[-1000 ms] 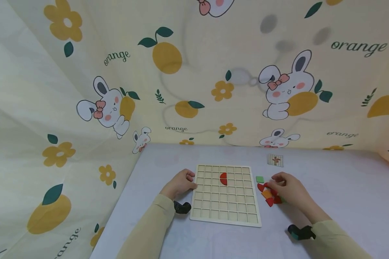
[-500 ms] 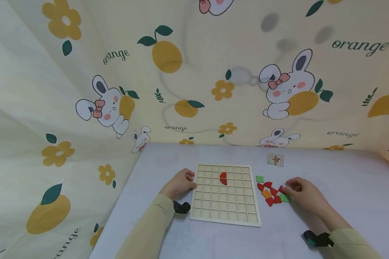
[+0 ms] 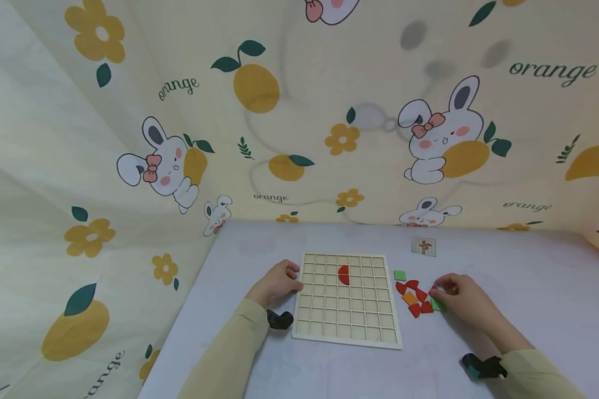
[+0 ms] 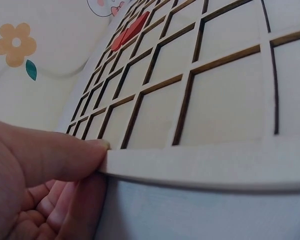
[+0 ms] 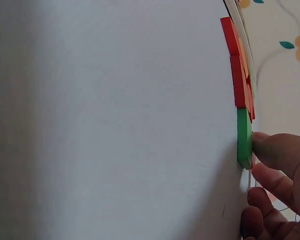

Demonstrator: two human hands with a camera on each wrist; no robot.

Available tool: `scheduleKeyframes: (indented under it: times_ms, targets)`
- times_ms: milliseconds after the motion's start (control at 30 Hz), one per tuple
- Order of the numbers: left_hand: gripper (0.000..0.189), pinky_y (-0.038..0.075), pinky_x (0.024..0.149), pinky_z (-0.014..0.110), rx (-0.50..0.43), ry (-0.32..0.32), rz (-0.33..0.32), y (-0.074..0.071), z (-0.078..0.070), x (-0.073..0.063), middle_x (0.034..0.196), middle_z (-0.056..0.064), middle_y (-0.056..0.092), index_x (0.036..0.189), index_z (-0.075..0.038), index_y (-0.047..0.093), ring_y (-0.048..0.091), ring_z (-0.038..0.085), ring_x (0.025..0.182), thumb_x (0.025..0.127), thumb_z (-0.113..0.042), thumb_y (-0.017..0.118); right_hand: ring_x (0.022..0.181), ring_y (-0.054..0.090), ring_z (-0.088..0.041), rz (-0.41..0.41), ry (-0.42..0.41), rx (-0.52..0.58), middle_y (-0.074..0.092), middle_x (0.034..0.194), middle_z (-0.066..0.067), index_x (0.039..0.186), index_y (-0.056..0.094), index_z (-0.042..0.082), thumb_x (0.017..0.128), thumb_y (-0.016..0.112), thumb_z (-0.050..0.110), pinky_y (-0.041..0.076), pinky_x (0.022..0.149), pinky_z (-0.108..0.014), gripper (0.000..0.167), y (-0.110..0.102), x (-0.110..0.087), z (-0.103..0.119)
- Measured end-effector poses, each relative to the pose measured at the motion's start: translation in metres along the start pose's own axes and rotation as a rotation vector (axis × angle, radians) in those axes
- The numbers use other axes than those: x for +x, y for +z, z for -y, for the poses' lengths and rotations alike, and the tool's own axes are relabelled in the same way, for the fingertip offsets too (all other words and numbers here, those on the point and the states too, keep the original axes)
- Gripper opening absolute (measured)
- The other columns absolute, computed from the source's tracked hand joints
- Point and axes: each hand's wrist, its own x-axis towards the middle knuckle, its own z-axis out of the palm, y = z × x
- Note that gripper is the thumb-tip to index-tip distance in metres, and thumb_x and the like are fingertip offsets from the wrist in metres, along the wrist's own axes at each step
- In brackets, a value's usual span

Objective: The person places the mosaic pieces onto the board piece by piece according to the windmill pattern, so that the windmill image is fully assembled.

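A pale wooden grid board (image 3: 346,310) lies on the table, with two red quarter-circle pieces (image 3: 345,275) set together as a half disc in its upper cells. My left hand (image 3: 277,281) pinches the board's left edge, thumb (image 4: 65,155) on top and index finger below. Right of the board is a loose group of flat red pieces, with an orange piece (image 3: 410,298) among them. At this group's right side, my right hand (image 3: 461,299) pinches a small red piece (image 3: 432,290) between thumb and index finger. A green piece (image 5: 245,139) lies by the thumb; the fingers partly hide the red one.
A green square (image 3: 400,275) lies above the group, near the board's right edge. Farther back is a small card (image 3: 424,246) with a grid and a red pinwheel figure. A cloth (image 3: 299,138) printed with rabbits and oranges hangs behind the table.
My right hand has moved rightward from over the middle of the group to the red piece at its right side, uncovering several pieces. The left hand and board have stayed put.
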Motion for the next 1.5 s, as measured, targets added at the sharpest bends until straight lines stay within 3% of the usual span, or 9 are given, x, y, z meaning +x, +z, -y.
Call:
scheduleKeyframes:
  times_ms: [467, 833, 1200, 1500]
  targets:
    - [0.038, 0.042, 0.081, 0.038, 0.004, -0.012, -0.008, -0.001, -0.001, 0.001, 0.098, 0.006, 0.054, 0.111, -0.011, 0.056, 0.052, 0.023, 0.090, 0.079, -0.010, 0.078, 0.094, 0.049, -0.031, -0.012, -0.034, -0.008, 0.057, 0.104, -0.016, 0.113, 0.061, 0.001, 0.088, 0.070, 0.032, 0.049, 0.077, -0.044, 0.041, 0.003, 0.003, 0.000]
    - [0.039, 0.042, 0.081, 0.039, 0.009, -0.011, -0.018, 0.001, 0.004, 0.003, 0.098, 0.006, 0.054, 0.111, -0.011, 0.056, 0.052, 0.023, 0.090, 0.079, -0.010, 0.078, 0.087, 0.051, -0.026, 0.011, -0.006, 0.021, 0.056, 0.094, -0.009, 0.110, 0.053, 0.002, 0.089, 0.070, 0.026, 0.050, 0.073, -0.035, 0.036, 0.008, 0.004, 0.004]
    - [0.039, 0.042, 0.081, 0.039, 0.029, 0.006, -0.006, 0.001, 0.005, 0.002, 0.098, 0.005, 0.054, 0.112, -0.011, 0.056, 0.052, 0.022, 0.089, 0.079, -0.012, 0.078, 0.084, 0.051, -0.025, 0.007, -0.035, 0.035, 0.056, 0.092, -0.009, 0.110, 0.052, 0.005, 0.092, 0.066, 0.023, 0.048, 0.067, -0.032, 0.029, 0.006, 0.009, 0.028]
    - [0.039, 0.042, 0.081, 0.038, 0.023, 0.014, -0.004, -0.001, -0.002, -0.002, 0.098, 0.006, 0.054, 0.113, -0.010, 0.056, 0.051, 0.022, 0.089, 0.080, -0.011, 0.077, 0.083, 0.051, -0.024, -0.006, -0.088, 0.060, 0.057, 0.093, -0.007, 0.109, 0.052, 0.006, 0.094, 0.064, 0.022, 0.048, 0.066, -0.032, 0.025, 0.020, 0.015, 0.050]
